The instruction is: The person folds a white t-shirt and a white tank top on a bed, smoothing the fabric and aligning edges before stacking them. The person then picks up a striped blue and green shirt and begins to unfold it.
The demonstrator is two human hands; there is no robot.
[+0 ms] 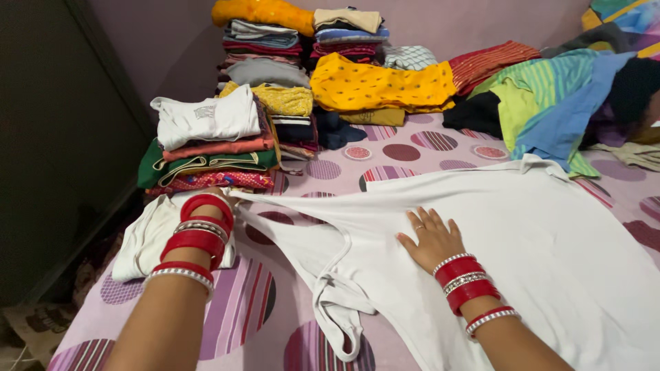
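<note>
A white sleeveless top (550,233) lies spread across the pink bedsheet (412,148) with striped circles. My right hand (432,237) rests flat on it, fingers apart, red and silver bangles on the wrist. My left hand (218,196) is mostly hidden behind its own red bangles; it reaches to the top's left corner beside a folded pile, and its grip cannot be made out. The top's straps (337,302) trail toward the near edge.
Stacks of folded clothes (213,148) stand at the left and back. A folded white cloth (148,237) lies under my left wrist. A yellow garment (378,86) and loose colourful clothes (550,103) fill the back right. A dark wall (55,137) borders the left.
</note>
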